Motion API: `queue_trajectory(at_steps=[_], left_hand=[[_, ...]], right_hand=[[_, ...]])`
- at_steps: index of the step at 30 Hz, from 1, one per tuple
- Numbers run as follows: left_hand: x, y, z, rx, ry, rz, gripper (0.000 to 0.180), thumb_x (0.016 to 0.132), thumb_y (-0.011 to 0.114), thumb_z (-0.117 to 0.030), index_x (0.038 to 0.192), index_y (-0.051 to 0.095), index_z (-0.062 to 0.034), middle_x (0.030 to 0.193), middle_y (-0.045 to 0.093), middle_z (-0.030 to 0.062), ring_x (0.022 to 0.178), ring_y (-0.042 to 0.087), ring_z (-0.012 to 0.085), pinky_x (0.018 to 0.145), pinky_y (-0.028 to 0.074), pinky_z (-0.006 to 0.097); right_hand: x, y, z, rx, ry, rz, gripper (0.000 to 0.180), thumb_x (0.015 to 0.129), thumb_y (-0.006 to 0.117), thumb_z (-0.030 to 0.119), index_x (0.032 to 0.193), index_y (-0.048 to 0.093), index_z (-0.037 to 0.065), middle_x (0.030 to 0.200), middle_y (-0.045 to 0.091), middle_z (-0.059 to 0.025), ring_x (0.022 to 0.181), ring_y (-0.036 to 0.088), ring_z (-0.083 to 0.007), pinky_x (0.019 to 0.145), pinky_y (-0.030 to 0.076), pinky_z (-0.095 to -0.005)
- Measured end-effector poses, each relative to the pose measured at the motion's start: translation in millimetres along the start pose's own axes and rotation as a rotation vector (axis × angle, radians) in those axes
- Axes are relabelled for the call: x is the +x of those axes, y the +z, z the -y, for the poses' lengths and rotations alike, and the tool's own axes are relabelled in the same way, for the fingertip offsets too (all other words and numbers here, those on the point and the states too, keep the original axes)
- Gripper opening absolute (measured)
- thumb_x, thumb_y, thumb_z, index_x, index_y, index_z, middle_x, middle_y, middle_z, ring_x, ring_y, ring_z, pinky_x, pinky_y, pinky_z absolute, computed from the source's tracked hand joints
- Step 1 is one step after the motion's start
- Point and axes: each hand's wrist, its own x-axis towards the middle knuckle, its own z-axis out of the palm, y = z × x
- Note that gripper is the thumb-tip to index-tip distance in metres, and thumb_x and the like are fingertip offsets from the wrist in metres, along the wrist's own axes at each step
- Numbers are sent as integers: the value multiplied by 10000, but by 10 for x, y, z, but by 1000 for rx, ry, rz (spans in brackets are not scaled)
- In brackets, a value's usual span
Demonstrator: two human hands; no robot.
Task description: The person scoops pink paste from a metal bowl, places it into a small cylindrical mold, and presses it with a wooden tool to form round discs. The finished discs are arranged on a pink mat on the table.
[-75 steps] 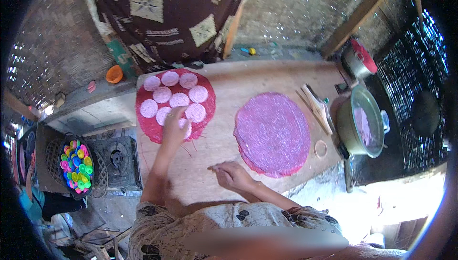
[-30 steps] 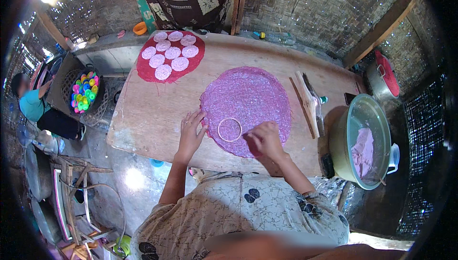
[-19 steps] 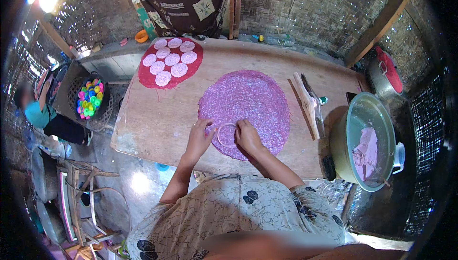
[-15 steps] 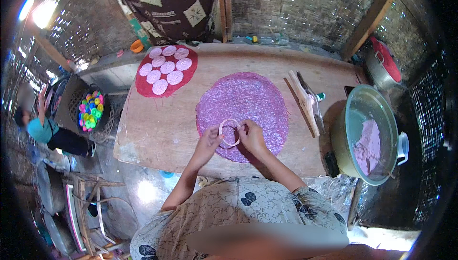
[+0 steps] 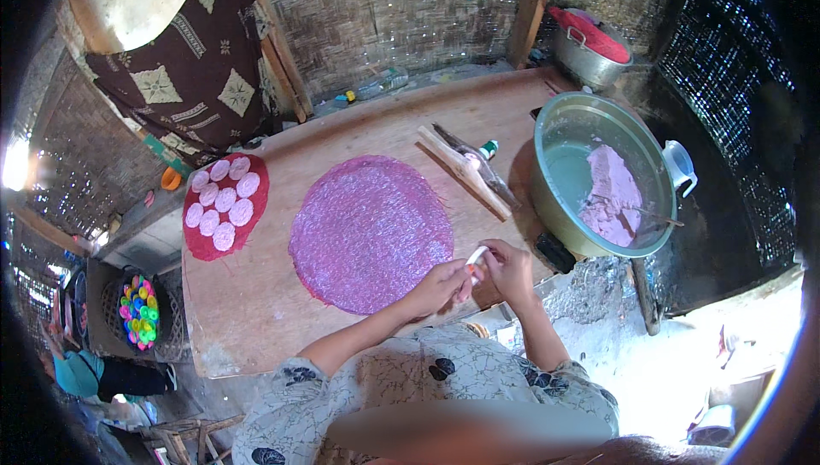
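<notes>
No signs, no screens. Small tube-like bottle point(image 5: 481, 154), green cap, pale body, lying beside wooden stick point(image 5: 461, 173) - straight above grip of left hand point(image 5: 440, 281) and right hand point(image 5: 510, 270) on white ring point(image 5: 475, 257). Clear plastic bottle point(image 5: 380, 82) on its side, farther up and left of grip, by woven wall point(image 5: 384, 12). Basket point(image 5: 115, 320) of small bright pieces - far left of grip; packets or not, too small to tell.

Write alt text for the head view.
Both hands, left hand and right hand, hold a small white ring over the edge of a wooden table, beside a round purple sheet.
</notes>
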Motion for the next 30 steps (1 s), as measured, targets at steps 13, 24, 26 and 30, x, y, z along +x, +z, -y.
queue_trajectory(at_steps=[13,24,26,30], left_hand=[[498,716,144,607,425,353,223,1046,464,-224,1013,551,-22,715,525,78,658,557,181,608,450,333],[351,608,228,343,231,282,333,1088,371,-323,993,534,-48,714,514,-1,620,501,89,564,420,263],[255,647,95,510,426,262,336,1086,375,-329,978,548,-62,715,539,11,656,561,100,590,449,277],[377,482,417,168,-66,336,333,1081,395,-342,1006,563,-65,725,531,8,649,533,93,587,442,265]], right_hand=[[-875,-180,-515,1043,444,-174,220,933,589,51,1131,637,-32,979,699,-126,785,697,-214,693,581,-301],[-756,-205,-619,345,201,-321,247,896,600,-22,1133,665,-33,984,738,-128,833,719,-188,713,572,-304],[-788,-191,-464,731,337,-120,249,897,609,-16,1140,656,-47,982,732,-107,826,713,-178,699,569,-296],[-771,-325,-257,74,132,-81,379,826,665,-33,1204,646,-8,988,725,-174,816,723,-236,704,563,-337]])
